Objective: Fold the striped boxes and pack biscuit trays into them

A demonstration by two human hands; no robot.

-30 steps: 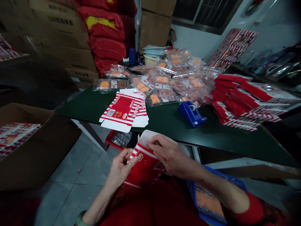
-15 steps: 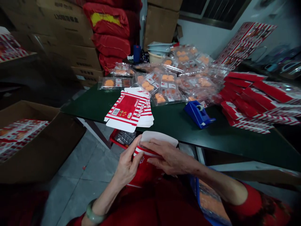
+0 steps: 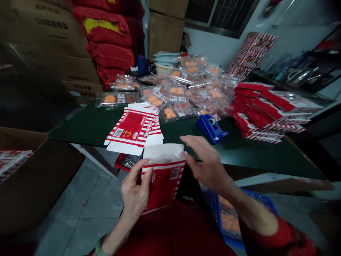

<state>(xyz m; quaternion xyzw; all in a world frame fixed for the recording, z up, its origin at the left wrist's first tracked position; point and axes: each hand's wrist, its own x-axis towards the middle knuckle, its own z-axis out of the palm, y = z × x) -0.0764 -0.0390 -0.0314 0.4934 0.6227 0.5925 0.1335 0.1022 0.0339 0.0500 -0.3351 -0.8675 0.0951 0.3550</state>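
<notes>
At the worktop [image 3: 255, 158], we are gripping one opened red carton [image 3: 162, 188] in our left fingers [image 3: 135, 179], our right fingers [image 3: 202, 151] released, flat carton blanks [image 3: 130, 128] lying stacked.

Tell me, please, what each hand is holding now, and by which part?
The left hand grips the red-and-white striped carton by its left side edge, below the white flap. The right hand holds nothing; it is raised beside the carton.

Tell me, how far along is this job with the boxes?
Done: a pile of closed boxes on the table looks finished. In hand: the left hand grips a part-folded box, top flap open, the right hand just off it. Left: flat box blanks and many wrapped orange-filled trays.
</notes>
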